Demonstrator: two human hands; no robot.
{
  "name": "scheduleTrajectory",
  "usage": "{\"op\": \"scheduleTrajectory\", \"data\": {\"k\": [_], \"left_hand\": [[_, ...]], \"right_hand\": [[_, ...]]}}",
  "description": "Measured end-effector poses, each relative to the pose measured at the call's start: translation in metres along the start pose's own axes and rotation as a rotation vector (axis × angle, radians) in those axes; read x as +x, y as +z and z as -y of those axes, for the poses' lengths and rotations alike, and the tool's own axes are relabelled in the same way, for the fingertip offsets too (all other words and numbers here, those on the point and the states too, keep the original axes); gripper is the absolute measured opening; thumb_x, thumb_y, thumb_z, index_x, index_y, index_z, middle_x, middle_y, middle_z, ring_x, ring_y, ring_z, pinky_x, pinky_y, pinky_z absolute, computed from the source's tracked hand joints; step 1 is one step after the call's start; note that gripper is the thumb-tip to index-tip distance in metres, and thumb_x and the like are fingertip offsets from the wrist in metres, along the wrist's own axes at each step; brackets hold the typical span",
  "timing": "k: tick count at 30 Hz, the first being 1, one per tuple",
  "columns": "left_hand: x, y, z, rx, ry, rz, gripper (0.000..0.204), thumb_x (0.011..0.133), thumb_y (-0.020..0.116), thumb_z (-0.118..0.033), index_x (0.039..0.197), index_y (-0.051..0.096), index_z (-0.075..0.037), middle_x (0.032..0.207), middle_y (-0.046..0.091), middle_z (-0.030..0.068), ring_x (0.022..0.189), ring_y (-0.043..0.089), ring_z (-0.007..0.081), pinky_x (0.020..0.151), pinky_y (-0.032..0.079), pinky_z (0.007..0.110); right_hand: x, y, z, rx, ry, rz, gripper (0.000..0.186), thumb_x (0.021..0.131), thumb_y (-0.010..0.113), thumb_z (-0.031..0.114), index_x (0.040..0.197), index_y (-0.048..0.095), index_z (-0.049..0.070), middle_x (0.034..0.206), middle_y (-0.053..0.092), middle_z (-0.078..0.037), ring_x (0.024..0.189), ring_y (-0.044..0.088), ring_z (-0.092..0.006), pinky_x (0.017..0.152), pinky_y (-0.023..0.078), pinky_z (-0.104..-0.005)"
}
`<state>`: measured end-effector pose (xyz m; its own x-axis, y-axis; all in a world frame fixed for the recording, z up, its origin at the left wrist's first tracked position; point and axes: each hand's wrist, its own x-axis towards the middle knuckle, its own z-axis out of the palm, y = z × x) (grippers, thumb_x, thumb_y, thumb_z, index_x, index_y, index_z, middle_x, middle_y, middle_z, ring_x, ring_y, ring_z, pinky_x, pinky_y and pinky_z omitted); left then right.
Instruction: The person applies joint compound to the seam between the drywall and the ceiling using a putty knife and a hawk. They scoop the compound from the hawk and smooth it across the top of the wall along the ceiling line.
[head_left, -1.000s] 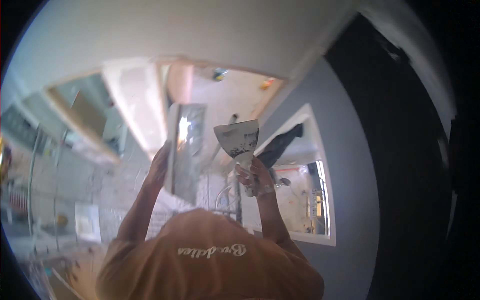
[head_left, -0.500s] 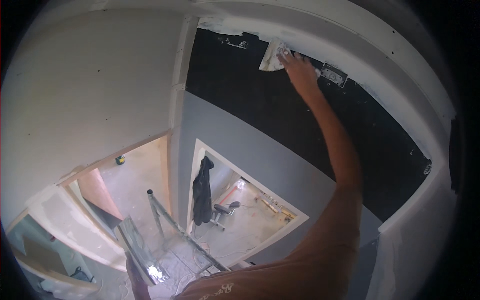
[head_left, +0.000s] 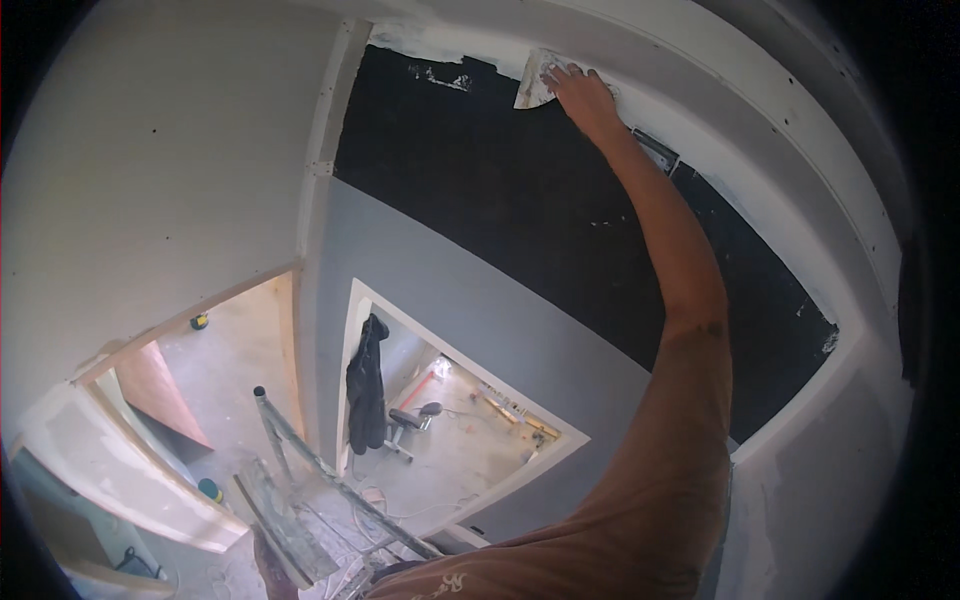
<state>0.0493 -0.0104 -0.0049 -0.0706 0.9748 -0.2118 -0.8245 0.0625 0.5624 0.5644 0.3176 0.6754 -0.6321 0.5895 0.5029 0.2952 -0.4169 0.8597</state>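
The step in hand looks like working filler or plaster along the top of the wall: the right hand (head_left: pixel 588 97) reaches up to the far side, its fingers clamped on a broad putty knife (head_left: pixel 530 82), with some fingertips laid over the back of the blade. The knife lies where the black wall section (head_left: pixel 480 150) meets the white band (head_left: pixel 425 42), its wide edge facing left, and the hand hides most of the handle. To the right, near the forearm, a recessed box (head_left: pixel 655 150) sits in the wall. Low and to the left, the left hand (head_left: pixel 272 565) is against the left side of a long metal pan (head_left: pixel 288 525); its fingers are mostly hidden, so I cannot tell how they close. The next move, I judge, calls for even pressure and a low blade angle along the border, with the pan held level beside the metal rail (head_left: pixel 345 490). Whether the blade carries any filler is too small to tell.
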Motion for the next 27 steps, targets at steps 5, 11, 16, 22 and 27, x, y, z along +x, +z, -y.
{"op": "scheduleTrajectory", "data": {"k": [5,11,16,22,27], "left_hand": [[0.002,-0.007,0.008,-0.037,-0.024,0.006,0.054,0.105,0.044,-0.050,0.136,0.053,-0.006,0.112,0.066,0.0088,0.092,0.068,0.0211,0.078,0.058,0.036],[0.012,0.001,0.008,-0.017,-0.068,0.219,0.056,0.106,0.043,-0.049,0.139,0.050,-0.006,0.119,0.065,0.0095,0.098,0.067,0.0223,0.082,0.058,0.037],[0.019,0.016,0.011,-0.036,-0.167,0.089,0.049,0.106,0.043,-0.048,0.128,0.058,-0.007,0.105,0.068,0.0088,0.086,0.069,0.0208,0.070,0.058,0.034],[0.009,0.001,0.006,0.011,-0.140,0.149,0.046,0.106,0.044,-0.046,0.127,0.058,-0.007,0.103,0.068,0.0079,0.085,0.068,0.0203,0.069,0.058,0.033],[0.003,-0.017,0.011,-0.002,-0.139,-0.019,0.048,0.106,0.044,-0.047,0.129,0.056,-0.007,0.106,0.067,0.0077,0.087,0.068,0.0214,0.072,0.058,0.035]], "right_hand": [[-0.010,-0.008,-0.007,-0.010,0.009,0.110,0.041,0.091,0.060,0.012,0.131,0.063,0.018,0.125,0.062,-0.002,0.113,0.063,-0.0228,0.085,0.055,-0.0407],[-0.057,-0.019,-0.035,-0.052,-0.011,0.136,0.049,0.091,0.062,0.012,0.138,0.059,0.021,0.135,0.059,-0.001,0.117,0.062,-0.0228,0.087,0.055,-0.0387],[-0.098,-0.032,-0.057,-0.079,0.026,0.215,0.055,0.092,0.062,0.013,0.145,0.052,0.023,0.143,0.055,-0.001,0.123,0.060,-0.0225,0.092,0.055,-0.0396],[-0.108,-0.060,-0.054,-0.120,0.044,0.325,0.051,0.094,0.059,0.017,0.145,0.051,0.019,0.146,0.053,-0.002,0.130,0.054,-0.0243,0.096,0.054,-0.0439],[-0.032,-0.032,-0.002,-0.027,-0.057,0.078,0.049,0.091,0.058,0.014,0.140,0.055,0.018,0.140,0.057,-0.002,0.124,0.058,-0.0258,0.096,0.052,-0.0434]]}}
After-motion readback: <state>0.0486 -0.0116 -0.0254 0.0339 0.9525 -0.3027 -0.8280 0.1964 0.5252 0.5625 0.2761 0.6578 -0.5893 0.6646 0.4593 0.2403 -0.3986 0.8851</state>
